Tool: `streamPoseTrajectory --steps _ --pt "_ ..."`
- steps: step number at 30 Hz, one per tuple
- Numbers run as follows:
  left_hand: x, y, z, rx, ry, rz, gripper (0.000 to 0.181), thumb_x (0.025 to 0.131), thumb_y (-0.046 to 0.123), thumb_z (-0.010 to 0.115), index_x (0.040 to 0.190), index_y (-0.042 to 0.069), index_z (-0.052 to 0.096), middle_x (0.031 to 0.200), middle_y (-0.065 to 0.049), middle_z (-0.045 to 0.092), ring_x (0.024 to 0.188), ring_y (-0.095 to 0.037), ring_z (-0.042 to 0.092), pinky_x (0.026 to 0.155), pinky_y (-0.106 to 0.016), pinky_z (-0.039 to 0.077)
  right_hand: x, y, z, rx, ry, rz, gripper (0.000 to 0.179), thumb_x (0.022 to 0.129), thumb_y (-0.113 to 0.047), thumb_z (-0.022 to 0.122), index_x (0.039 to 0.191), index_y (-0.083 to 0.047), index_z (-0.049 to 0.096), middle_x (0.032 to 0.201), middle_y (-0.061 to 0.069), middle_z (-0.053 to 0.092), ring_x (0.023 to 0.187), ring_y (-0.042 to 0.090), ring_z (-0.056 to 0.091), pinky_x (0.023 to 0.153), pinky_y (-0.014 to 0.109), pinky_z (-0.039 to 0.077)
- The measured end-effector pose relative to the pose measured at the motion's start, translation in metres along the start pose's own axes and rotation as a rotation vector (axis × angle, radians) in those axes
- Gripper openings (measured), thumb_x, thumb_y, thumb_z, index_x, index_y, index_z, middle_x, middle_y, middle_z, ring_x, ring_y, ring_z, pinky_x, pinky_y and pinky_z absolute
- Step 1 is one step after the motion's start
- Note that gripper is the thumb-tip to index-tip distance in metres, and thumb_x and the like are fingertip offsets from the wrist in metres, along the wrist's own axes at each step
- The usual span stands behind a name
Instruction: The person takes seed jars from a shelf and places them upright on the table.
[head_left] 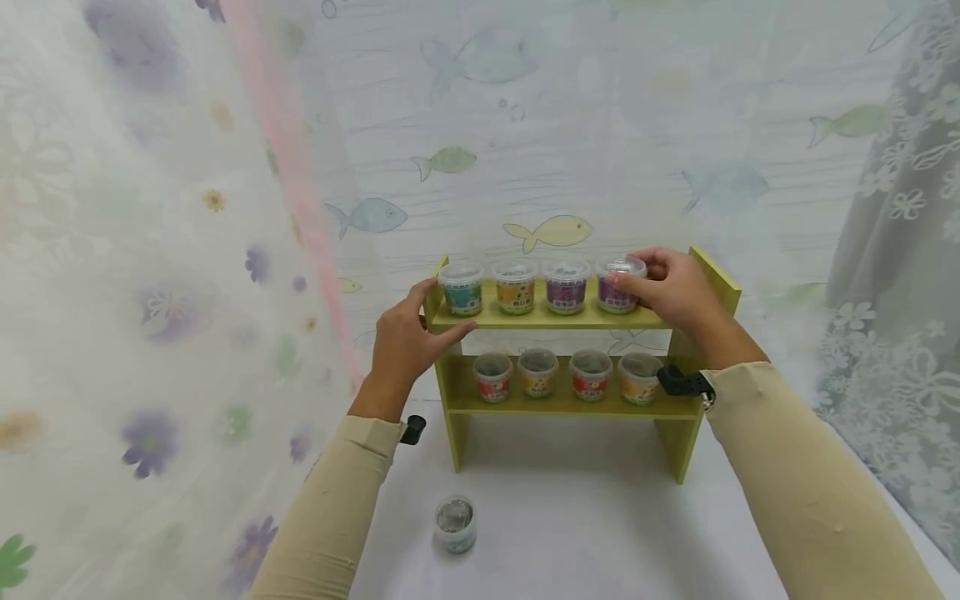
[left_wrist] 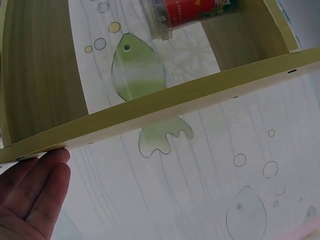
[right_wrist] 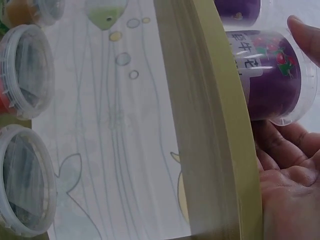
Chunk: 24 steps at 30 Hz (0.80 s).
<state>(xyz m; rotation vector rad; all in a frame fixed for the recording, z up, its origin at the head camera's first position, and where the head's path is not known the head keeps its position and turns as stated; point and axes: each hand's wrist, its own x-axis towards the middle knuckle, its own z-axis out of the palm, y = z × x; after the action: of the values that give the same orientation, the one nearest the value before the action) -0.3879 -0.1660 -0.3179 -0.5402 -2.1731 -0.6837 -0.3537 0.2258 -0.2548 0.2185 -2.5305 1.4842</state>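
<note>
On the right end of the upper board of a yellow-green two-tier rack [head_left: 555, 408] stands a purple-labelled plastic tub [head_left: 618, 292] with a clear lid. My right hand [head_left: 678, 287] holds this tub, thumb at its front and fingers around its far right side. In the right wrist view the tub [right_wrist: 272, 75] shows white characters and red fruit. My left hand [head_left: 405, 342] rests against the rack's left side panel, thumb stretched toward the upper board's front edge. In the left wrist view its nearly straight fingers [left_wrist: 50, 185] touch the panel's edge.
Beside the held tub stand a teal tub [head_left: 462, 293], an orange tub [head_left: 514, 293] and another purple tub [head_left: 566, 293]. The lower board carries several red and orange tubs [head_left: 591, 383]. One more tub [head_left: 455, 529] stands on the white table [head_left: 570, 517], front left. Patterned curtains [head_left: 600, 125] hang behind.
</note>
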Motion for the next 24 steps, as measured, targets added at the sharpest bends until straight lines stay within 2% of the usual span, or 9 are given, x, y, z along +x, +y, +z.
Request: streamPoseTrajectory --steps 8,15,21,24 --pt "-0.001 0.001 0.001 -0.005 -0.011 -0.024 0.093 0.076 0.065 0.084 0.148 0.014 0.055 0.093 -0.011 0.074 0.068 -0.022 0.068 0.062 -0.038 0.058 -0.005 -0.003 -0.002 -0.058 -0.001 0.000 0.086 0.090 -0.062 0.071 0.152 -0.008 0.046 0.140 0.018 0.061 0.112 0.025 0.066 0.085 0.026 0.059" --pt "0.000 0.002 -0.002 0.004 -0.003 -0.008 0.092 0.076 0.064 0.084 0.147 0.013 0.056 0.094 -0.011 0.075 0.066 -0.022 0.068 0.061 -0.037 0.057 -0.008 -0.005 -0.002 -0.048 -0.003 -0.003 0.084 0.088 -0.061 0.073 0.150 -0.009 0.049 0.140 0.018 0.063 0.109 0.022 0.068 0.082 0.026 0.060" --pt "0.000 0.003 -0.003 0.007 -0.002 -0.003 0.092 0.076 0.064 0.084 0.147 0.013 0.056 0.088 -0.010 0.073 0.064 -0.021 0.066 0.059 -0.037 0.056 -0.012 -0.006 -0.002 -0.106 0.013 -0.025 0.085 0.088 -0.064 0.072 0.152 -0.011 0.051 0.138 0.018 0.065 0.111 0.026 0.067 0.078 0.023 0.058" --pt "0.001 0.004 -0.003 0.010 -0.004 -0.002 0.091 0.077 0.063 0.085 0.147 0.013 0.055 0.090 -0.011 0.074 0.064 -0.021 0.067 0.059 -0.037 0.057 -0.014 -0.006 -0.002 -0.114 0.025 -0.035 0.084 0.088 -0.065 0.072 0.151 -0.013 0.054 0.137 0.018 0.066 0.110 0.023 0.068 0.077 0.022 0.059"
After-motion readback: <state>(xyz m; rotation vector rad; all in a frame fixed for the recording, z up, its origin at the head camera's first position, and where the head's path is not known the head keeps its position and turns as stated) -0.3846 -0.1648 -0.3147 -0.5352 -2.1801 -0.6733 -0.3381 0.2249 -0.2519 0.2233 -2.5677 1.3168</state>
